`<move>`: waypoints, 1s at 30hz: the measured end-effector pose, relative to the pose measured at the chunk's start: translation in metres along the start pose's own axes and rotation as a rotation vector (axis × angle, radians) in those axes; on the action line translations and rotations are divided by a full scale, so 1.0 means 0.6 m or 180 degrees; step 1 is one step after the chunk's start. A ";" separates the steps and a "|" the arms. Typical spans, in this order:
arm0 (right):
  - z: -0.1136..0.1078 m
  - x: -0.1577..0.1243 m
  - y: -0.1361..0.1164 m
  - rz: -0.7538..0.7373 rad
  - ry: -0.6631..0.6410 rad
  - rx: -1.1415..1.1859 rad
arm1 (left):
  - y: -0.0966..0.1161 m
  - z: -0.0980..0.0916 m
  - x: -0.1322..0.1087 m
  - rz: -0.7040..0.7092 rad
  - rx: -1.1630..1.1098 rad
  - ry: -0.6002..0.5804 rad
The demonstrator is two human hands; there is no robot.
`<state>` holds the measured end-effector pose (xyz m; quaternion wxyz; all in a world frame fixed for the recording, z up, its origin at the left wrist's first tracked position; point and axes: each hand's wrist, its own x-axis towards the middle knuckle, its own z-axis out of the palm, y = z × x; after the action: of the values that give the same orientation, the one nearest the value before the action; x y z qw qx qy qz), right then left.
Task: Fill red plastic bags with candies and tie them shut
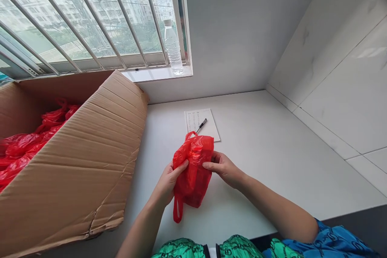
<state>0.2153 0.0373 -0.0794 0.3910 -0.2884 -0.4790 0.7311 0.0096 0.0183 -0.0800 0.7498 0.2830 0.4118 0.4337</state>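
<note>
The left hand [168, 182] and right hand [222, 168] hold a crumpled red plastic carrier bag [193, 169] between them, above a white counter [272, 165]. Whether the bag touches the counter cannot be told. The left hand's fingers curl around the bag's left side, with the thumb pressed on its front. The right hand's fingers reach in from the other side and pinch a fold. One bag handle loops up at the top, while another hangs down toward the counter.

Just above the bag lie a sheet of paper [201, 124] and a black pen [201, 125], with the bag's top close to both. To the left, the flap of a cardboard box [81, 157] stands just beside the left hand, and more red bags [27, 149] lie inside. Wide open counter stretches right to the tiled wall [341, 76]. A plastic water bottle [173, 48] stands on the window ledge [157, 74], well beyond the hands
</note>
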 end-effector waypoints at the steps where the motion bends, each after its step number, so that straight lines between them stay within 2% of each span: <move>1: -0.002 0.000 0.000 -0.0012 0.0014 -0.0019 | 0.000 0.000 0.000 0.0010 -0.0010 -0.0009; 10: -0.003 -0.005 -0.007 -0.0011 -0.0002 -0.0015 | -0.014 0.005 0.006 -0.0066 -0.0162 -0.0037; 19: -0.005 -0.005 -0.010 0.0230 -0.0238 0.0468 | -0.017 0.006 0.016 -0.0170 -0.0451 0.0152; 23: -0.001 -0.005 0.000 0.0339 -0.0273 0.0272 | -0.020 0.001 0.021 -0.0100 -0.0542 0.0211; 30: -0.002 -0.001 0.015 0.0139 0.0105 -0.0057 | -0.019 0.002 0.020 0.0093 -0.0598 0.0142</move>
<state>0.2138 0.0351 -0.0882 0.3802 -0.3144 -0.4726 0.7302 0.0190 0.0235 -0.0927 0.7573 0.2078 0.3817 0.4874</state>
